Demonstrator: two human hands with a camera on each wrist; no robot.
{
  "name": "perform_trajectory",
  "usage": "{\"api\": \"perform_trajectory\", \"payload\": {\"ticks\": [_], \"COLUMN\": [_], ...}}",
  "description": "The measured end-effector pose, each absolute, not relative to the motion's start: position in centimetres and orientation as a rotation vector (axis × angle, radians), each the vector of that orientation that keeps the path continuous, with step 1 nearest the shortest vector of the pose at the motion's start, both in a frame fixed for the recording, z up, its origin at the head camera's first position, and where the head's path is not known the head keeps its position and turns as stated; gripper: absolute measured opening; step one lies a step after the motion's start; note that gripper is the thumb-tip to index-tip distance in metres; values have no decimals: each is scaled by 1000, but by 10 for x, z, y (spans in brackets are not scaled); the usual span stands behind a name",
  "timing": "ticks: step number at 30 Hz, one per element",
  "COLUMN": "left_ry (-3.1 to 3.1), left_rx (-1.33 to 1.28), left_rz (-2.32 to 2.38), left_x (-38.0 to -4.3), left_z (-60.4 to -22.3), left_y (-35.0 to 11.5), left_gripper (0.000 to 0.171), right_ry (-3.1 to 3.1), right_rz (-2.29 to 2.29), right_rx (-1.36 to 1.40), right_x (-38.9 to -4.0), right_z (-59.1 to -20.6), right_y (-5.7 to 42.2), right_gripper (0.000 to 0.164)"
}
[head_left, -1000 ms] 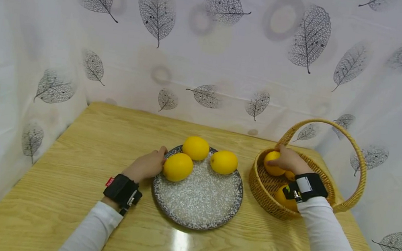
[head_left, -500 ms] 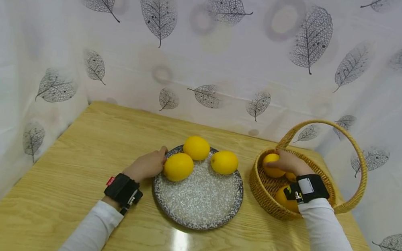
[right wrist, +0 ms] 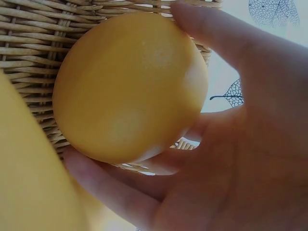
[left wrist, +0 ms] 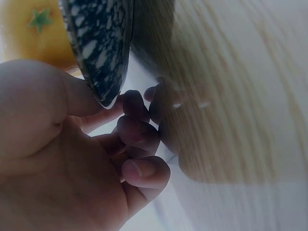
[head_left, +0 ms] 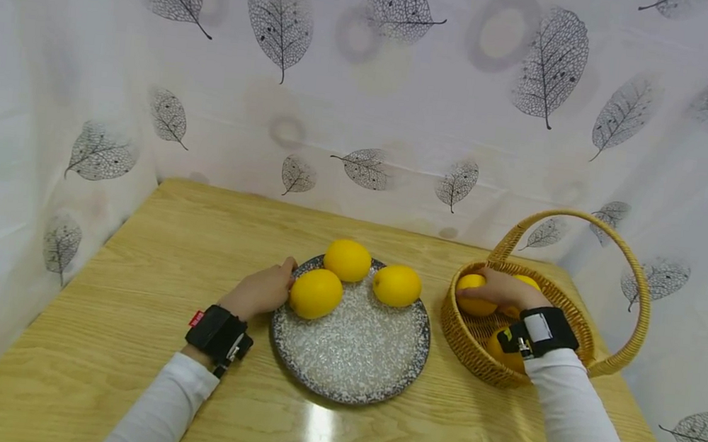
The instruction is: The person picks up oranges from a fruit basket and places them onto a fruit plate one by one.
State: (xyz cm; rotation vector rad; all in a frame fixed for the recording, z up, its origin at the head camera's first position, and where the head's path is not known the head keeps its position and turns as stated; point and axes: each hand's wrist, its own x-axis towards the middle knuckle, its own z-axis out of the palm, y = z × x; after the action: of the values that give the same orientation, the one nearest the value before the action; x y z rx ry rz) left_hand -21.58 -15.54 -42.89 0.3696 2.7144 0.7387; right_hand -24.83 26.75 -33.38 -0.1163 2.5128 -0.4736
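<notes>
My left hand (head_left: pixel 260 290) grips the left rim of a round speckled grey plate (head_left: pixel 354 356). In the left wrist view the thumb lies at the plate's rim (left wrist: pixel 98 48) and the fingers curl below it. Three yellow oranges sit on the plate: one near the hand (head_left: pixel 316 294), a back one (head_left: pixel 347 260) and a right one (head_left: pixel 397 286). Inside the wicker basket (head_left: pixel 468 349), my right hand (head_left: pixel 504 290) holds another orange (right wrist: pixel 130 91), thumb and fingers spread round its sides. More yellow fruit (head_left: pixel 506 349) lies in the basket, partly covered by the hand and wrist.
The basket's tall arched handle (head_left: pixel 639 305) rises over the right wrist. A wooden table (head_left: pixel 150 272) bears everything. Behind and beside it hangs a pale curtain (head_left: pixel 391 103) with printed leaves.
My right hand has shifted slightly down and left in the basket, with its orange against the left wall. Another yellow fruit now shows behind the hand. My left hand stays at the plate.
</notes>
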Motion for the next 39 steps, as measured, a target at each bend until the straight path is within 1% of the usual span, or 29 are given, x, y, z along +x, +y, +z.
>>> {"api": "perform_trajectory", "payload": {"ticks": [8, 15, 23, 31, 39], "left_ry": [2718, 2720, 2715, 2716, 2712], "left_rx": [367, 372, 369, 365, 381], "left_rz": [736, 725, 733, 730, 735], "left_x": [-216, -218, -217, -216, -218], "left_z": [-430, -432, -429, -428, -430], "left_y": [-156, -157, -155, -156, -156], "left_gripper": [38, 38, 39, 38, 38], "right_ry": [2534, 2613, 2664, 2767, 2841], "right_rz": [-490, -424, -424, -403, -381], "right_rx": [-104, -177, -180, -216, -178], "right_x": [-246, -245, -241, -233, -221], "right_z": [-334, -338, -336, -332, -320], "right_y": [266, 262, 262, 261, 253], "right_gripper": [78, 82, 81, 71, 77]}}
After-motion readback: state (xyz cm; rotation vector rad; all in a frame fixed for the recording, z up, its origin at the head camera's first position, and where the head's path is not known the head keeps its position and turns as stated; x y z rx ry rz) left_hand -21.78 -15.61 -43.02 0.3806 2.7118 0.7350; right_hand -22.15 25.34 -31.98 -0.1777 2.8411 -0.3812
